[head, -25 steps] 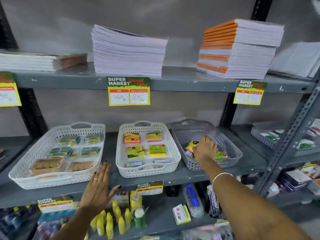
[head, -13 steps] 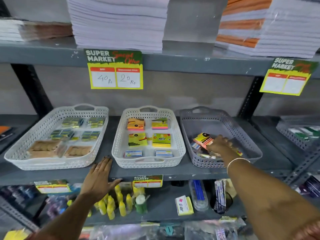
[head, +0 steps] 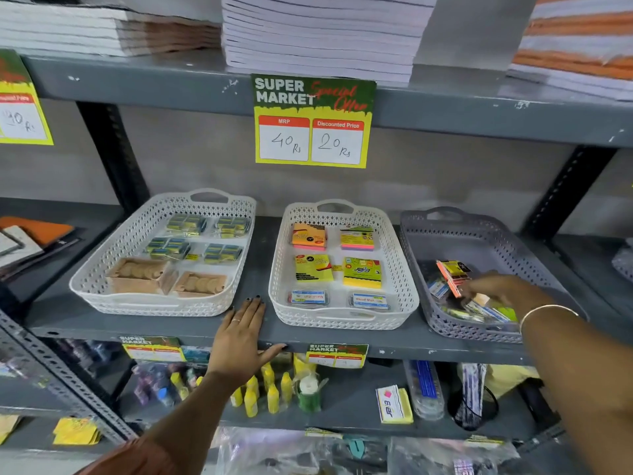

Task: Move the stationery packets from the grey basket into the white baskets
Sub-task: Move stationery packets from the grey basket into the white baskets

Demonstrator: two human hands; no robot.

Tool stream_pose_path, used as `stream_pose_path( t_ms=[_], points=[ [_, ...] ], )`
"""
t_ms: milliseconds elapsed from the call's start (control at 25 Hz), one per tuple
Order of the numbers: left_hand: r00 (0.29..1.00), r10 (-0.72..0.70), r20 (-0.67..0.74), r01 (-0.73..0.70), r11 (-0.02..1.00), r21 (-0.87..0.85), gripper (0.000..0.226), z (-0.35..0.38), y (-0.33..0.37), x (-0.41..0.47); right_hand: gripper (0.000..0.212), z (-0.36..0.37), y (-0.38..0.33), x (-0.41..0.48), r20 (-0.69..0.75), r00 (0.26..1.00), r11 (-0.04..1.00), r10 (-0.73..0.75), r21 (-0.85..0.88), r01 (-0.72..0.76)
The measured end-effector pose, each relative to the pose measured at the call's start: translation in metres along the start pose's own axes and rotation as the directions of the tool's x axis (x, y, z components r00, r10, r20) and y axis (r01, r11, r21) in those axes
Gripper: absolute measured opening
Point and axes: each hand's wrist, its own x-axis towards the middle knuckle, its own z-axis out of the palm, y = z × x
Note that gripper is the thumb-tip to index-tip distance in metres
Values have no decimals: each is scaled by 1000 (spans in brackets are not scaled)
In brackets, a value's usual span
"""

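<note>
On the middle shelf the grey basket point(head: 479, 241) stands at the right with loose stationery packets point(head: 479, 308) piled in its near half. My right hand point(head: 498, 287) is inside it, fingers pinched on an orange sticky-note packet point(head: 452, 274) tilted up on edge. The middle white basket point(head: 342, 214) holds sticky-note pads and small boxes in rows. Farther left, another white basket point(head: 137, 231) holds staple packs and brown packets. My left hand point(head: 241, 334) lies flat on the shelf edge between the two white baskets, holding nothing.
The shelf above point(head: 137, 84) carries stacks of notebooks and a yellow price tag point(head: 311, 123) hangs from its edge. The shelf below holds yellow glue bottles point(head: 270, 392), an eraser pack and pens. Dark uprights frame the bay.
The view has moved closer and slightly left. My right hand has tipped the orange packet up on edge in the grey basket. My left hand stays on the shelf edge.
</note>
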Motion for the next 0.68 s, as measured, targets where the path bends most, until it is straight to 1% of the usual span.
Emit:
stream_pose_path(
  t_ms=[40, 160, 200, 320, 360, 440, 480, 520, 600, 680],
  points=[
    [1000, 2, -10, -1, 1000, 2, 95, 1, 0, 0, 14, -2, 0, 5, 3, 1000, 1000, 5, 25, -5],
    [1000, 1, -28, -1, 1000, -2, 96, 3, 0, 1, 60, 1, 6, 21, 17, 999, 996, 28, 82, -29],
    [999, 2, -43, -2, 1000, 3, 96, 4, 0, 1, 68, 1, 2, 7, 6, 999, 997, 41, 72, -42],
    [999, 8, -47, -8, 1000, 6, 96, 4, -1, 2, 75, 7, -4, -6, -47, 996, 988, 80, 134, -73],
    [999, 10, -49, -10, 1000, 8, 96, 5, -1, 2, 84, 8, -5, -10, -45, 995, 984, 86, 162, -77],
    [998, 12, -60, -11, 1000, 16, 95, 6, -2, 2, 106, 14, 2, 2, -90, 992, 986, 91, 149, -77],
    [998, 12, -62, -11, 1000, 16, 95, 6, -1, 2, 110, 16, 8, 17, -103, 989, 979, 109, 186, -88],
    [998, 14, -62, -13, 1000, 15, 95, 5, -1, 2, 109, 17, 14, 28, -102, 989, 977, 111, 191, -90],
    [998, 21, -64, -20, 1000, 10, 96, 4, -1, 2, 103, 15, 3, 3, -86, 987, 972, 135, 205, -115],
    [998, 25, -62, -25, 1000, 6, 98, 3, 0, 1, 103, 14, -4, -15, -101, 981, 960, 165, 245, -136]
  ],
)
